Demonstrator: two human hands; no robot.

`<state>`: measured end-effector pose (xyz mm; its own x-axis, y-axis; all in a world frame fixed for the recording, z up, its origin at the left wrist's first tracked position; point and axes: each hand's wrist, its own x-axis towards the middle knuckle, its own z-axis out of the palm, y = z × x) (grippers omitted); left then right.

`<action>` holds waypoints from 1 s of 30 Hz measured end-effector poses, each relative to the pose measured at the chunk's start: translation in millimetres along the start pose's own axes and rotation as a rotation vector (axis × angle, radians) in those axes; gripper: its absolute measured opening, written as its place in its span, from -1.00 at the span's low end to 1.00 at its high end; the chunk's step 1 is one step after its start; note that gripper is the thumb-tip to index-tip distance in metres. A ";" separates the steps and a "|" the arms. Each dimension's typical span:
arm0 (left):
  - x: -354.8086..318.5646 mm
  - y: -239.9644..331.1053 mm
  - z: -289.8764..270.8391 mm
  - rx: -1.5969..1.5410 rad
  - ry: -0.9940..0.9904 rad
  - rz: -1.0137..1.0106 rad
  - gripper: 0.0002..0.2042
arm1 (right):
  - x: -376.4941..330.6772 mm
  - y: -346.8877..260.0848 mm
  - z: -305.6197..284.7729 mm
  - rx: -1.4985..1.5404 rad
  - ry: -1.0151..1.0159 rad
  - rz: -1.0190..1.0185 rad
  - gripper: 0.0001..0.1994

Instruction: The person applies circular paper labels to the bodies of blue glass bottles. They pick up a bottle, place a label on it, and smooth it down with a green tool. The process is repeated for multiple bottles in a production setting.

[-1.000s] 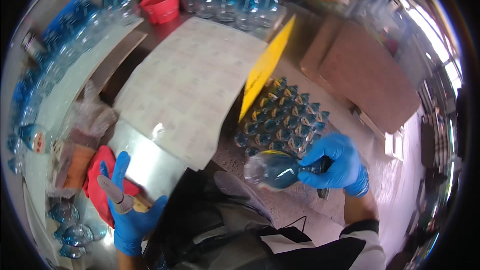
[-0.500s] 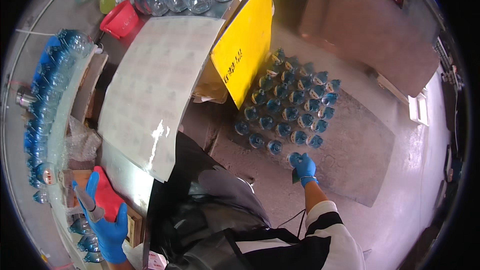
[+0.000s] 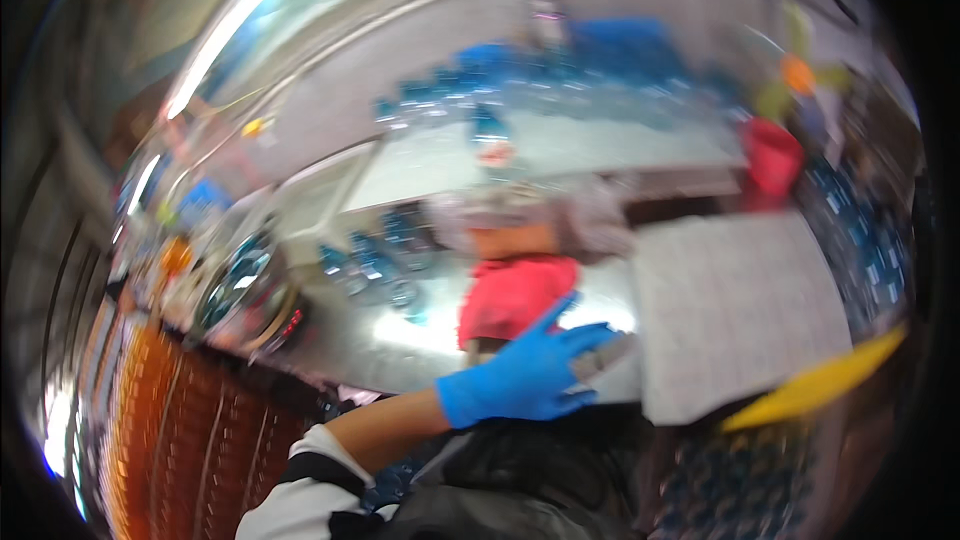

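In a blue glove, my left hand (image 3: 530, 370) reaches across the metal table with thumb and fingers apart. A small grey piece (image 3: 602, 358) lies along its fingers; blur hides whether it is wrapped on or held. Just beyond the thumb, a red cloth-like cover (image 3: 518, 295) drapes over a stand with an orange-brown block (image 3: 512, 240) behind it. A clear blue bottle with a label (image 3: 490, 140) stands upright behind that, on a pale raised shelf (image 3: 420, 168). My right hand is out of view.
A pale sheet with faint printing (image 3: 740, 310) lies right, beside a yellow board (image 3: 815, 380). Blue bottles (image 3: 370, 260) are at left, with more (image 3: 740, 480) at lower right. A red bucket (image 3: 770, 155), a round container (image 3: 245, 290) and orange-brown ribbed stacks (image 3: 180, 430) surround the workplace.
The view has swung left from the bottles on the floor to the table. My right hand, earlier at a bottle there, has left the view. My left hand now appears near the centre.
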<state>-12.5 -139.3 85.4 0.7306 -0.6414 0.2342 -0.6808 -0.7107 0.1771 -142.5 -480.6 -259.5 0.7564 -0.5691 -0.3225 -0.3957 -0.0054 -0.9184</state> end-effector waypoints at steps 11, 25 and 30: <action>-165.1 -112.0 -89.8 0.372 0.654 -0.710 -0.80 | -113.4 -246.9 280.3 -0.047 -1.101 -0.457 -0.86; -275.4 -244.3 -117.6 0.462 0.722 -1.637 -0.52 | -131.8 -355.7 428.0 -0.072 -1.185 -0.520 -0.84; -284.0 -275.9 -112.6 0.378 0.620 -1.778 -0.34 | -142.3 -375.6 479.5 -0.076 -1.228 -0.490 -0.83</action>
<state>-38.0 271.5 77.7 0.2924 0.9022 0.3171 0.8243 -0.4059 0.3947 148.2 -3.3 21.3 0.7894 0.6139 0.0030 0.0542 -0.0648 -0.9964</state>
